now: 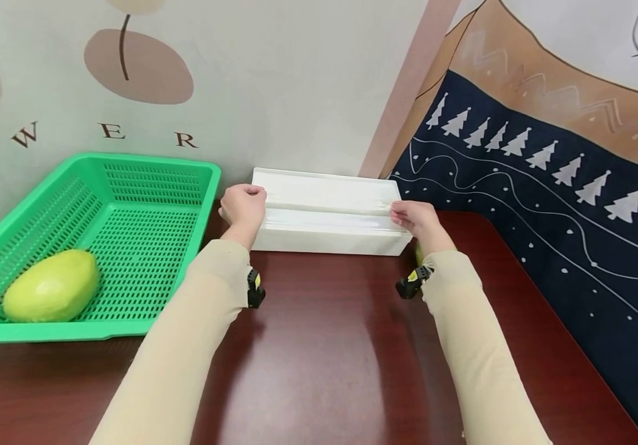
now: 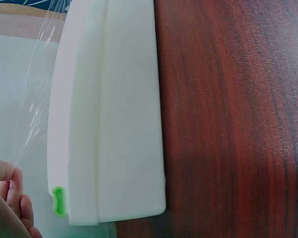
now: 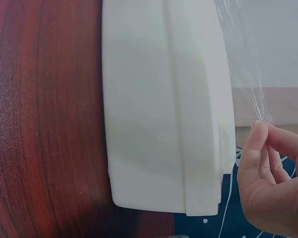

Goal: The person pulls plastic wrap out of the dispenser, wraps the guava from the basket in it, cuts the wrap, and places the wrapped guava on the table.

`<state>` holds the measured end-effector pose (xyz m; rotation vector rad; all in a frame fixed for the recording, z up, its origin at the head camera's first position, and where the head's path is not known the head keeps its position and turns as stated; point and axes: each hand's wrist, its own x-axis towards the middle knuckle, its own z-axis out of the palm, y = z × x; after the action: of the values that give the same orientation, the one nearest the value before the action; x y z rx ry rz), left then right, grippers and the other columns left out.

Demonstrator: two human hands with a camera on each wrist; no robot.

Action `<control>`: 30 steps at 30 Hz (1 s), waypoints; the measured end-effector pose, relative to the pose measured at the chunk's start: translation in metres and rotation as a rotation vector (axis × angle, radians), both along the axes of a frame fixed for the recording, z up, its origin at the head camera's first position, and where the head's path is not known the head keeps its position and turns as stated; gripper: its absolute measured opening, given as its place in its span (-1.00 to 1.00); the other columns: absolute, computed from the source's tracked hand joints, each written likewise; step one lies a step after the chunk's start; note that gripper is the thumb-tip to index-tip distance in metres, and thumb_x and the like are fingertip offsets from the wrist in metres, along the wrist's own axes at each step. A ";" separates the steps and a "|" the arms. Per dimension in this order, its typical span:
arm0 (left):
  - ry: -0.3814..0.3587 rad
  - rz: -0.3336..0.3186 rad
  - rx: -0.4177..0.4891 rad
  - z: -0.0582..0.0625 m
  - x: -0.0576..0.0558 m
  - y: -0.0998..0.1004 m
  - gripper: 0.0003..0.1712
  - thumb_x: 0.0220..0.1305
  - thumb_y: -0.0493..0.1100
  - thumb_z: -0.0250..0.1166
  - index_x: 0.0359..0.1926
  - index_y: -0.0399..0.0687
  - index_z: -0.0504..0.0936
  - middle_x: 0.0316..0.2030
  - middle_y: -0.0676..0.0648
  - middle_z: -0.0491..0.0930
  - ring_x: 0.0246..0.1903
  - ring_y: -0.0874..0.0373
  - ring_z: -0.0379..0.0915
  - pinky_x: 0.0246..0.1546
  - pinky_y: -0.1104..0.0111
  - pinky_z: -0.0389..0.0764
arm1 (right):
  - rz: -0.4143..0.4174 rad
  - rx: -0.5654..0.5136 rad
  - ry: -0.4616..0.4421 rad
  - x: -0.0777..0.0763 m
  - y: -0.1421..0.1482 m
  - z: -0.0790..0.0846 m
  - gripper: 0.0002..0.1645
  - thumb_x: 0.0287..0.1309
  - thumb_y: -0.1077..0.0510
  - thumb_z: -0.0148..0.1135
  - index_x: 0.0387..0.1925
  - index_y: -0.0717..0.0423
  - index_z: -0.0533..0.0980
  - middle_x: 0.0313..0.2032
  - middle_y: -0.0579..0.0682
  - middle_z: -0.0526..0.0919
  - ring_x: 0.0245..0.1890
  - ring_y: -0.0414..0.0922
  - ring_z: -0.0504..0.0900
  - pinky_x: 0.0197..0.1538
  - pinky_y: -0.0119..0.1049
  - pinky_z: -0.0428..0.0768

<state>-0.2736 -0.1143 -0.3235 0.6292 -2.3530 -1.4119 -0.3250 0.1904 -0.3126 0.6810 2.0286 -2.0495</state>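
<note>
A long white cling film dispenser (image 1: 330,241) stands on the table against the wall. Clear cling film (image 2: 37,106) rises from its top and is stretched between both hands. My left hand (image 1: 243,209) pinches one corner of the film between thumb and finger, above the box's left end. At the right end my right hand (image 1: 416,219) pinches the other corner, where the film (image 3: 256,94) gathers into creases. A small green piece (image 2: 59,201) shows at the dispenser's left end. Something yellow-green is mostly hidden behind the right wrist.
A green plastic basket (image 1: 146,324) sits on the left with a yellow-green mango-like fruit (image 1: 52,285) in it. The dark red wooden table (image 1: 308,346) extends toward me. Behind are a printed wall covering (image 1: 297,80) and a navy tree-patterned cloth (image 1: 547,216) on the right.
</note>
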 end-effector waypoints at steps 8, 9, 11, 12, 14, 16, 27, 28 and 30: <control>0.023 -0.008 0.092 0.011 0.008 -0.005 -0.73 0.27 -0.08 0.19 -0.10 -0.05 0.70 -0.08 -0.10 0.66 0.08 0.04 0.43 0.27 0.18 0.19 | 0.005 -0.105 0.027 0.008 0.007 0.012 -0.63 0.14 0.41 0.11 0.02 0.27 0.44 -0.71 -0.07 0.59 -0.66 -0.28 0.56 -0.49 -0.54 0.57; 0.024 -0.006 0.102 0.012 0.009 -0.005 -0.73 0.26 -0.07 0.20 -0.10 -0.04 0.70 -0.08 -0.10 0.66 0.08 0.04 0.44 0.26 0.19 0.20 | 0.008 -0.118 0.035 0.009 0.007 0.013 -0.69 0.14 0.42 0.10 -0.05 0.27 0.47 -0.71 -0.07 0.59 -0.66 -0.28 0.56 -0.50 -0.54 0.56; 0.030 -0.002 0.124 0.013 0.011 -0.006 -0.73 0.26 -0.07 0.21 -0.10 -0.04 0.70 -0.09 -0.10 0.66 0.05 0.05 0.45 0.23 0.21 0.25 | 0.002 -0.130 0.049 0.011 0.008 0.016 -0.85 0.13 0.42 0.10 -0.27 0.24 0.53 -0.72 -0.06 0.59 -0.67 -0.28 0.56 -0.50 -0.54 0.56; 0.032 0.001 0.135 0.014 0.012 -0.006 -0.73 0.26 -0.07 0.21 -0.10 -0.03 0.70 -0.09 -0.09 0.67 0.04 0.06 0.46 0.21 0.22 0.27 | 0.002 -0.135 0.055 0.012 0.008 0.017 -0.87 0.13 0.43 0.11 -0.38 0.21 0.54 -0.72 -0.06 0.59 -0.67 -0.27 0.56 -0.50 -0.53 0.57; 0.036 0.004 0.163 0.018 0.014 -0.006 -0.73 0.26 -0.07 0.21 -0.09 -0.03 0.70 -0.09 -0.09 0.66 0.03 0.06 0.47 0.17 0.25 0.32 | 0.003 -0.141 0.066 0.013 0.008 0.020 -0.77 0.13 0.42 0.11 -0.55 0.14 0.54 -0.71 -0.06 0.60 -0.67 -0.27 0.56 -0.50 -0.53 0.57; 0.045 0.003 0.187 0.021 0.016 -0.006 -0.72 0.25 -0.07 0.21 -0.08 -0.03 0.70 -0.08 -0.09 0.66 0.01 0.07 0.48 0.12 0.27 0.37 | 0.001 -0.147 0.072 0.015 0.008 0.023 -0.68 0.13 0.42 0.12 -0.66 0.10 0.54 -0.70 -0.06 0.60 -0.66 -0.27 0.56 -0.49 -0.53 0.57; 0.074 -0.033 0.271 0.041 0.031 -0.006 -0.70 0.27 -0.08 0.19 -0.03 -0.04 0.66 -0.03 -0.07 0.63 -0.05 0.13 0.50 -0.05 0.35 0.50 | 0.055 -0.175 0.126 0.030 0.012 0.042 -0.61 0.18 0.42 0.05 -0.69 0.09 0.55 -0.66 -0.07 0.61 -0.66 -0.27 0.55 -0.48 -0.53 0.56; 0.076 -0.039 0.277 0.043 0.033 -0.005 -0.70 0.27 -0.08 0.19 -0.03 -0.04 0.66 -0.04 -0.08 0.63 -0.05 0.13 0.49 -0.05 0.35 0.50 | 0.054 -0.172 0.129 0.031 0.013 0.044 -0.62 0.19 0.41 0.06 -0.68 0.08 0.55 -0.66 -0.07 0.61 -0.65 -0.26 0.55 -0.47 -0.53 0.57; 0.088 -0.050 0.285 0.047 0.036 -0.005 -0.70 0.27 -0.08 0.19 -0.03 -0.05 0.66 -0.05 -0.09 0.63 -0.04 0.12 0.48 -0.02 0.34 0.49 | 0.050 -0.179 0.136 0.033 0.014 0.048 -0.65 0.18 0.41 0.07 -0.66 0.10 0.54 -0.65 -0.06 0.61 -0.64 -0.25 0.56 -0.46 -0.52 0.57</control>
<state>-0.2378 -0.1197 -0.2768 0.5704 -2.1324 -1.7784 -0.2917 0.2042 -0.2642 0.4659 1.8777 -2.2683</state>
